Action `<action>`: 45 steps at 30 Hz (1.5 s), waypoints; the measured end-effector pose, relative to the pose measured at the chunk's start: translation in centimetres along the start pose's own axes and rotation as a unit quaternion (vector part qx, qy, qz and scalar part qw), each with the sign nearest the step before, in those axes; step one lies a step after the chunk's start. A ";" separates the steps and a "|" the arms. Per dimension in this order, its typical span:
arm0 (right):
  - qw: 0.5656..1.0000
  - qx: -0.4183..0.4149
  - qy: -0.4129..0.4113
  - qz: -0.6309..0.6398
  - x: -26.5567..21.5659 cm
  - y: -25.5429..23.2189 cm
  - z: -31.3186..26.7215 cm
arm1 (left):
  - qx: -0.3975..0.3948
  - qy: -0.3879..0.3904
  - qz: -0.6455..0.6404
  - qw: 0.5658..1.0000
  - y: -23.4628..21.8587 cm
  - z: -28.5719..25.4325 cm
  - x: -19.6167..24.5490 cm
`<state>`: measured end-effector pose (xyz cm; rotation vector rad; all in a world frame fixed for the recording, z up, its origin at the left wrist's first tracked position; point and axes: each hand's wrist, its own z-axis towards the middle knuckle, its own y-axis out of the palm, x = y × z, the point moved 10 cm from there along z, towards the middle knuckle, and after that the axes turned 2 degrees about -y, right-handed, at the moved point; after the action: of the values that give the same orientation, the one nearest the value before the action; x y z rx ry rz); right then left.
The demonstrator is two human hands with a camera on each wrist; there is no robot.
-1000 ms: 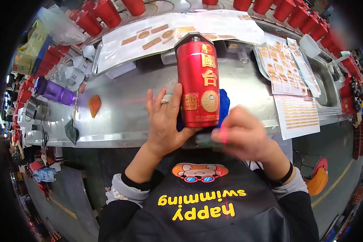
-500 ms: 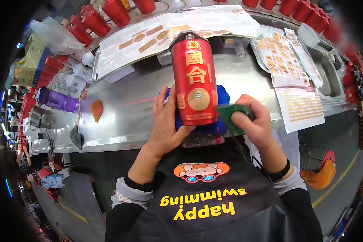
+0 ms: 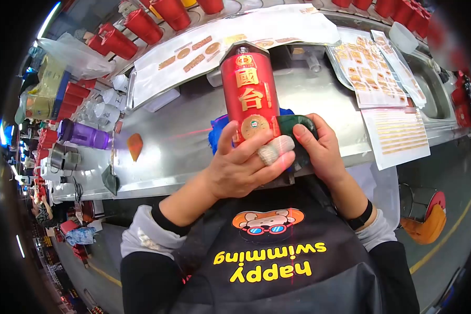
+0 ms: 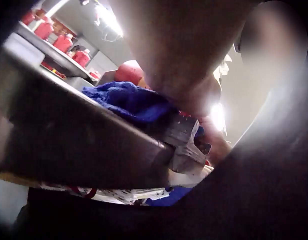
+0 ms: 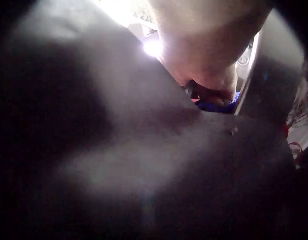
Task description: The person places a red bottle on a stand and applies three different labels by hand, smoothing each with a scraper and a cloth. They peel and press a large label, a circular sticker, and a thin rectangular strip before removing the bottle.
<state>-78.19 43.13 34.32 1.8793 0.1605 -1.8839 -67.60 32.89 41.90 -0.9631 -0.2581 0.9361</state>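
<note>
A red bottle (image 3: 250, 89) with gold characters and a round gold label lies on a blue cloth (image 3: 220, 131) at the table's front edge. My left hand (image 3: 240, 165) is over its lower end, fingers bent across the front near the round label, with wrapped fingertips (image 3: 276, 149). In my right hand (image 3: 324, 149) a dark green flat piece (image 3: 297, 127) is pinched between thumb and fingers, its edge against the bottle's right side. The left wrist view shows the blue cloth (image 4: 129, 102) beside the left hand; the right wrist view is mostly dark.
Sheets of gold labels lie at the back (image 3: 209, 47) and right (image 3: 369, 73), with a striped sheet (image 3: 395, 136) by the front edge. At left are a purple bottle (image 3: 86, 135), an orange piece (image 3: 135, 146) and another green piece (image 3: 110, 179). A sink (image 3: 434, 97) is far right.
The bottle has rolled so its label faces more leftward. The left hand has come from its left side over the lower front, and the right hand has brought the green piece against it.
</note>
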 end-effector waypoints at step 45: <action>0.737 -0.259 -0.397 -0.481 -12.4 11.2 -1.6 | 0.018 -0.347 -0.109 0.931 -0.6 -4.0 -6.2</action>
<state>-72.86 36.89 48.97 0.4369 1.3961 -2.6790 -68.71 25.55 41.31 -0.5213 -0.9246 1.0441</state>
